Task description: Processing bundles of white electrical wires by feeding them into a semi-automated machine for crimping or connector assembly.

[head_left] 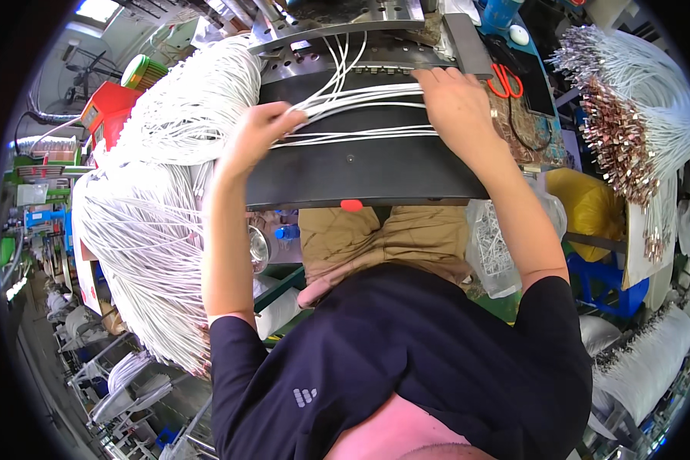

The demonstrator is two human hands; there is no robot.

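Several thin white cables (368,96) stretch between my hands across a black work surface (406,169). My left hand (262,132) is closed around the bundle at its left part, thumb on top. At the right, my right hand (458,103) curls over the cables, its fingers hiding their ends. A few more white cables (353,138) lie on the surface nearer me, running under or beside both hands. Some strands rise from near my left hand toward the metal fixture (345,29) at the back.
Large heaps of white cables (146,199) hang at the left. Red-handled scissors (506,80) lie to the right, beside a grey block (468,46). Cable bundles with copper-coloured ends (617,138) hang farther right. A clear plastic bag (494,245) is below the surface's right edge, near a yellow bag (586,211).
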